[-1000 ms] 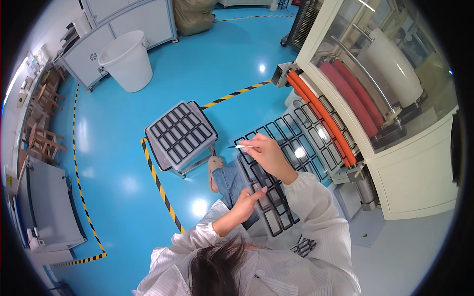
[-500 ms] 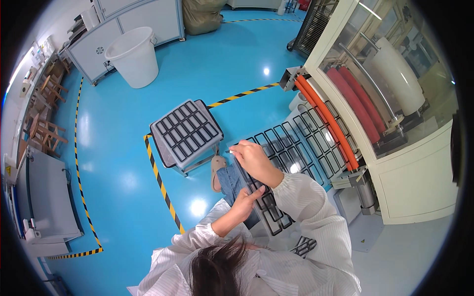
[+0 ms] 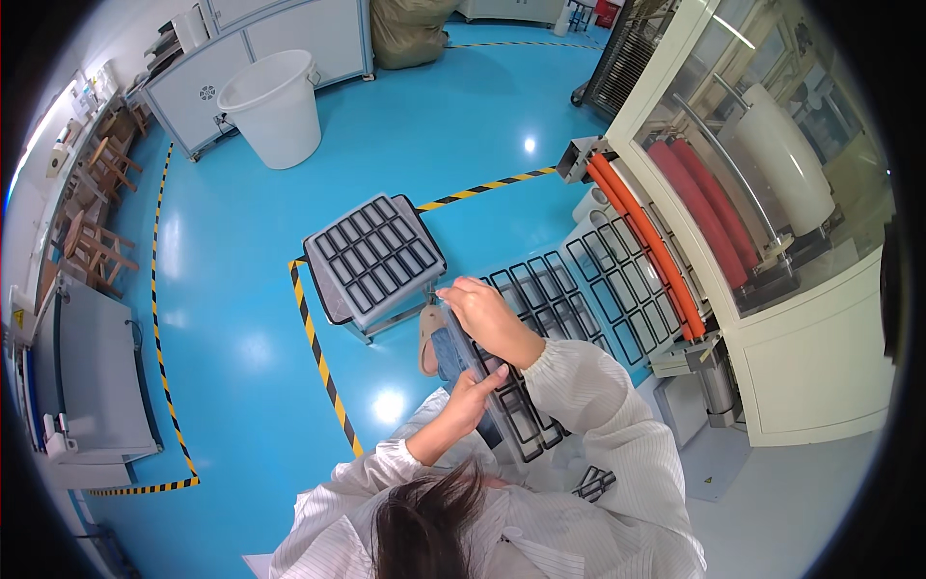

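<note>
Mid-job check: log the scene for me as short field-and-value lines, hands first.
Left hand: grips the side of a black-framed sheet, thumb on top
Right hand: fingers bent in at the sheet's far end; grasp unclear
Right side: framed film by the orange roller
Ahead, left: framed pile on a stand
Beyond: white bin on blue floor

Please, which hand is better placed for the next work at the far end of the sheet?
Right, I think. The right hand is at the far end of the sheet with black frames; the left hand seems busy gripping its side edge.
</note>
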`<act>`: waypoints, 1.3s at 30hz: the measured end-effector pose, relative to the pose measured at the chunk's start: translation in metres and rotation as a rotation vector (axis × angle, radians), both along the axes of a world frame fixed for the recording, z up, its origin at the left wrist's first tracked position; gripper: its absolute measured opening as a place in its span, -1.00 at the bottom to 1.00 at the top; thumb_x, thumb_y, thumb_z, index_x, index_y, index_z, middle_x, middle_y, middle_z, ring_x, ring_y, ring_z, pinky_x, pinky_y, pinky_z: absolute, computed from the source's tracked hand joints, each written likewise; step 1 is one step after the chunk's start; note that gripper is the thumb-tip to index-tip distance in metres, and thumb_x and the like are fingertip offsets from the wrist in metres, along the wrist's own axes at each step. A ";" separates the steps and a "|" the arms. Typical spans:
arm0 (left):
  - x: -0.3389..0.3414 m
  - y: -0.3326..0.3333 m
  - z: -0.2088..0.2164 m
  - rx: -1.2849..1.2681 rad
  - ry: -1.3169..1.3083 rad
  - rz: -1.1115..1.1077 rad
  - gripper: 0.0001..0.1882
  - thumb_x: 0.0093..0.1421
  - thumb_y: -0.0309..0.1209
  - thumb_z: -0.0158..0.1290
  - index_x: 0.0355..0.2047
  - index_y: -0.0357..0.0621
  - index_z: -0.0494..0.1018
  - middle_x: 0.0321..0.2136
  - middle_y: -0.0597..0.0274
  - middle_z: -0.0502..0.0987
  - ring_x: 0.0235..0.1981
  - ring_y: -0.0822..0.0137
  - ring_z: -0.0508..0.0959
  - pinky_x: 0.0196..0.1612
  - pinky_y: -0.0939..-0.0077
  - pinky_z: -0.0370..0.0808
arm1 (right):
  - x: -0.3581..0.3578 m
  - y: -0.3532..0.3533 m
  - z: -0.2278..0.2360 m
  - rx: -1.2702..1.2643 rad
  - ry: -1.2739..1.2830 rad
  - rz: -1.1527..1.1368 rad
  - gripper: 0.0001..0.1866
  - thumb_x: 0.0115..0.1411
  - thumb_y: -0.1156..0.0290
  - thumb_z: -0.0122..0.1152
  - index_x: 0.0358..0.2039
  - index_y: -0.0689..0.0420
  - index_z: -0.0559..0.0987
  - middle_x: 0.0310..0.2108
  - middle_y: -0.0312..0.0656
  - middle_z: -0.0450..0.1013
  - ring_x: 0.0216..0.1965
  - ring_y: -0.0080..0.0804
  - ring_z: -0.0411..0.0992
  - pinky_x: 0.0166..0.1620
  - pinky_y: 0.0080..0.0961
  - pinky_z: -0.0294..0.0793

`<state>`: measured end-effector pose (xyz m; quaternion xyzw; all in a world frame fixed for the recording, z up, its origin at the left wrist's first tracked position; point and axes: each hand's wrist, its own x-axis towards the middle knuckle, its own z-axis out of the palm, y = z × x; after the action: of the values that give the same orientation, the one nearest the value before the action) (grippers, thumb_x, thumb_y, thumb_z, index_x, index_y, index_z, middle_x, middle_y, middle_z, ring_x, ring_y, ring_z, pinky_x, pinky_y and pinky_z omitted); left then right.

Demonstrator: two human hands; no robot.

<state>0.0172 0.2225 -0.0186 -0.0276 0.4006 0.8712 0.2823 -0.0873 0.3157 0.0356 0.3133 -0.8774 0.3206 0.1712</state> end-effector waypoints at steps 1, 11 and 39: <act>-0.001 -0.003 -0.002 -0.002 0.001 0.002 -0.73 0.23 -0.32 0.05 -0.15 -0.24 0.42 -0.29 0.36 0.52 -0.30 0.55 0.50 -0.24 0.59 0.44 | -0.004 -0.004 0.001 -0.002 0.001 0.002 -0.70 -0.02 0.59 0.07 -0.23 0.36 0.54 -0.39 0.01 0.44 -0.24 -0.10 0.42 -0.17 -0.34 0.45; -0.007 -0.019 0.003 -0.050 -0.055 0.065 -0.70 0.21 -0.33 0.06 -0.11 -0.25 0.40 -0.23 0.26 0.53 -0.24 0.44 0.54 -0.17 0.49 0.49 | -0.028 0.010 0.012 -0.311 -0.018 -0.167 -0.77 0.10 0.50 0.17 -0.19 0.20 0.58 -0.54 -0.08 0.43 -0.51 -0.24 0.36 -0.37 -0.48 0.37; -0.001 -0.070 0.029 -0.204 -0.033 0.043 -0.62 0.17 -0.48 -0.03 -0.02 -0.41 0.29 -0.16 -0.02 0.52 -0.24 0.10 0.59 -0.13 0.24 0.58 | 0.006 0.089 -0.063 -0.173 -0.099 -0.604 -0.74 0.21 0.46 0.00 -0.10 0.13 0.51 -0.41 -0.14 0.51 -0.38 -0.19 0.43 -0.31 -0.32 0.42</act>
<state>0.0161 0.1524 0.0105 -0.0792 0.4819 0.8311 0.2659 -0.0817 0.4051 -0.0275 0.0068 -0.9075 0.3436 0.2417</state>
